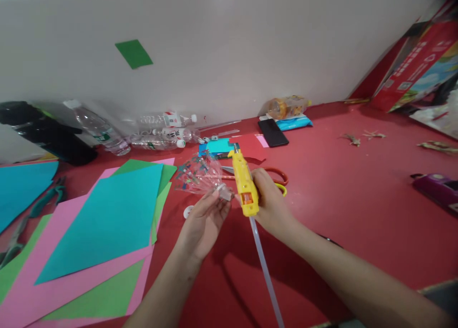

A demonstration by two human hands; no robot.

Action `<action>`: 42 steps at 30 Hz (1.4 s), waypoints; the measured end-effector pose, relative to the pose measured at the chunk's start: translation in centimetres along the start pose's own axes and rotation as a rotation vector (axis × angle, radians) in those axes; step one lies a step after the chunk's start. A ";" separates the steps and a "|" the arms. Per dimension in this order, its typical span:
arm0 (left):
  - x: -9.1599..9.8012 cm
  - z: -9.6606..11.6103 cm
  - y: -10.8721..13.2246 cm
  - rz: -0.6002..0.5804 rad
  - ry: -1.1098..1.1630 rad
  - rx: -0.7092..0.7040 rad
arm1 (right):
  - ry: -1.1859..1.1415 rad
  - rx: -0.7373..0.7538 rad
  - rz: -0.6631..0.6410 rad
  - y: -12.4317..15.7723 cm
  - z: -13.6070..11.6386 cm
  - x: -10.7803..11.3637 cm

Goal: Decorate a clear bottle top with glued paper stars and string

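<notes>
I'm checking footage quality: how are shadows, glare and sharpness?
Head view: a soft shadow lies on the table below the glue gun; the wall shows pale glare near its top; the cut bottle, being clear, partly blends into the red; print on the box is too soft to read.

Ylw glue gun [244, 182] beside clr fringed btl [209, 175].

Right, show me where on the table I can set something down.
The widest bare patch of red table lies between the right hand, the brown scraps and the purple object. A smaller one lies between the glue stick and the left forearm. It is crowded left, with coloured paper, and along the wall, with bottles.
</notes>
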State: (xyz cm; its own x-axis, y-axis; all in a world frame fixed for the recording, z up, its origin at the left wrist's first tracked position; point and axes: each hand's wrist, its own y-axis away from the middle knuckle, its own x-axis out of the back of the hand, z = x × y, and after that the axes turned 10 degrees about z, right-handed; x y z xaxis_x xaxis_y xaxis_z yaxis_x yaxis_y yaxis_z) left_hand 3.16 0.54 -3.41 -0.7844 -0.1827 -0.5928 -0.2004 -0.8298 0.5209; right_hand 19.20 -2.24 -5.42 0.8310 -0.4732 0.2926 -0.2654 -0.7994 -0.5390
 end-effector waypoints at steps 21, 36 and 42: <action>-2.4 -2.7 0.7 0.125 0.052 -0.046 | 0.143 -0.163 0.086 -1.2 1.1 -1.9; -0.8 -2.3 0.1 0.074 -0.058 -0.089 | 0.139 -0.133 0.101 -1.1 1.4 -1.3; -1.2 -2.8 1.2 0.097 -0.133 -0.141 | 0.164 -0.098 0.092 -1.5 1.6 -0.8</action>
State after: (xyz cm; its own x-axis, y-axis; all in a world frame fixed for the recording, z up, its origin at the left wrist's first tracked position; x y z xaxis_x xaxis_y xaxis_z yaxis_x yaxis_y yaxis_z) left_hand 5.49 -1.75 -3.85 -0.8685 -0.2019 -0.4526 -0.0431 -0.8790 0.4748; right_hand 19.75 -0.04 -6.09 0.7122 -0.5934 0.3750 -0.3893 -0.7785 -0.4924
